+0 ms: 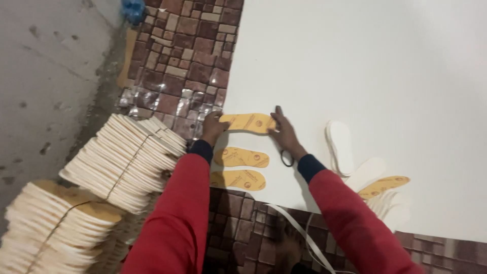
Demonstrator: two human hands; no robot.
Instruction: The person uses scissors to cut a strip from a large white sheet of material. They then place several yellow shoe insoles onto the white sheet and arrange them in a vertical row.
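A yellow shoe insole [249,123] lies flat near the left edge of a big white sheet [365,66]. My left hand [213,128] presses down on its left end. My right hand [285,134] rests on its right end and holds dark scissors [285,152], blade tip pointing up past the fingers, loop handle showing below the palm. Two more yellow insoles [241,157] [238,179] lie on the sheet just below, between my red sleeves.
Tied bundles of cream insoles [127,160] [56,223] stack at the left. White insoles [341,146] and one yellow insole [383,185] fan out right of my right arm. A brick-patterned mat [182,50] covers the floor; bare concrete [45,76] lies far left. A white strap [299,228] trails near the bottom.
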